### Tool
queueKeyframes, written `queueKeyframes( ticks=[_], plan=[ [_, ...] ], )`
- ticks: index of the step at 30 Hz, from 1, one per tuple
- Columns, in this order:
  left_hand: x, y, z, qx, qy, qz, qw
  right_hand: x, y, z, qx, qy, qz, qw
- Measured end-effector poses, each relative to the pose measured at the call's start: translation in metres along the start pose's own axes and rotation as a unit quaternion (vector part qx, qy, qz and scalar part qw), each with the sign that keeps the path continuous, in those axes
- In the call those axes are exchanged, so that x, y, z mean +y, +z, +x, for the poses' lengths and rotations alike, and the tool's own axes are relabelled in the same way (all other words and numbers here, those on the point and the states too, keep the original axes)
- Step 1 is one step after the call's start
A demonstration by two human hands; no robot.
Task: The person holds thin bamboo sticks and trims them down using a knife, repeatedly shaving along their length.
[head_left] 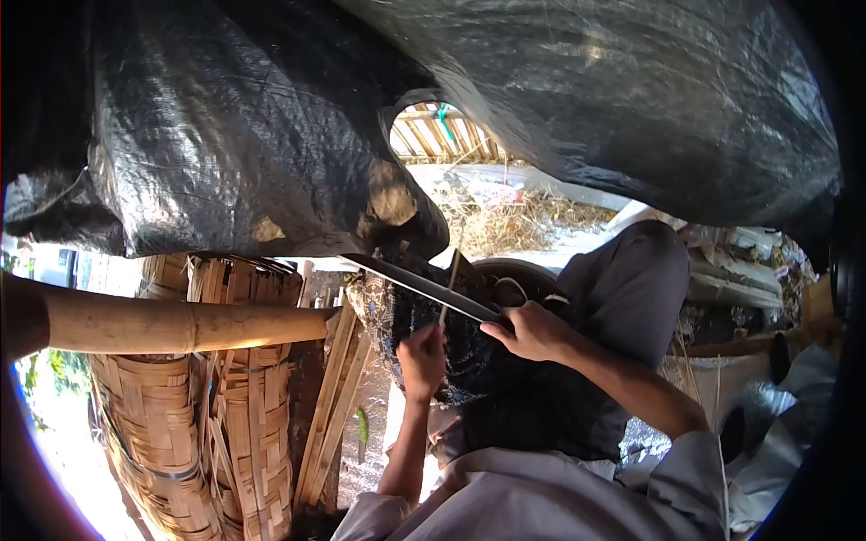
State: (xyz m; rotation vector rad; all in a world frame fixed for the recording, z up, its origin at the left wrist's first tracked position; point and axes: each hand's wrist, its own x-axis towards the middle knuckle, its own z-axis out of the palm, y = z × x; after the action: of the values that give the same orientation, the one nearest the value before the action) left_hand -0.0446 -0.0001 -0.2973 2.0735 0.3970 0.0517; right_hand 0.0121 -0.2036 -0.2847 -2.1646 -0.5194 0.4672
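My right hand (530,332) is closed round the handle end of a long blade (424,287), which slants up and to the left across my lap. To the left of it, my left hand (422,362) is a closed fist gripping a thin strip (443,315) that rises towards the blade. Patterned cloth (374,311) lies over my leg behind both hands. A dark round container (514,270) stands just beyond my right hand, partly hidden by it and by my knee.
Dark plastic sheeting (244,126) hangs overhead. A thick bamboo pole (180,326) juts in from the left above woven bamboo baskets (153,406). Bamboo slats (329,397) lean beside them. Straw (505,221) lies ahead, and stacked material (735,279) stands at the right.
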Motion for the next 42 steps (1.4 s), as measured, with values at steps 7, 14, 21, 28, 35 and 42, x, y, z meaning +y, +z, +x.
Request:
queueKeyframes(
  ticks=[7,14,21,28,35,42],
  plan=[
    [0.046,0.011,0.079,-0.085,-0.095,-0.173,0.977,-0.006,-0.019,0.007,0.078,-0.038,0.052,0.995],
    [0.006,0.046,0.123,-0.217,-0.274,-0.192,0.917,0.011,-0.015,0.012,0.123,-0.009,0.045,0.991],
    [-0.014,0.031,0.069,-0.156,-0.348,-0.261,0.887,0.02,-0.015,0.009,0.066,0.021,0.008,0.998],
    [-0.011,0.013,0.036,-0.218,-0.319,-0.346,0.855,0.034,0.009,0.004,0.013,0.005,-0.073,0.997],
    [-0.012,0.016,-0.009,-0.157,-0.201,-0.299,0.92,0.023,0.0,0.006,-0.077,0.01,-0.079,0.994],
    [-0.013,0.01,-0.048,-0.006,-0.111,-0.041,0.993,0.018,0.014,0.004,-0.003,-0.013,-0.188,0.982]
  ],
)
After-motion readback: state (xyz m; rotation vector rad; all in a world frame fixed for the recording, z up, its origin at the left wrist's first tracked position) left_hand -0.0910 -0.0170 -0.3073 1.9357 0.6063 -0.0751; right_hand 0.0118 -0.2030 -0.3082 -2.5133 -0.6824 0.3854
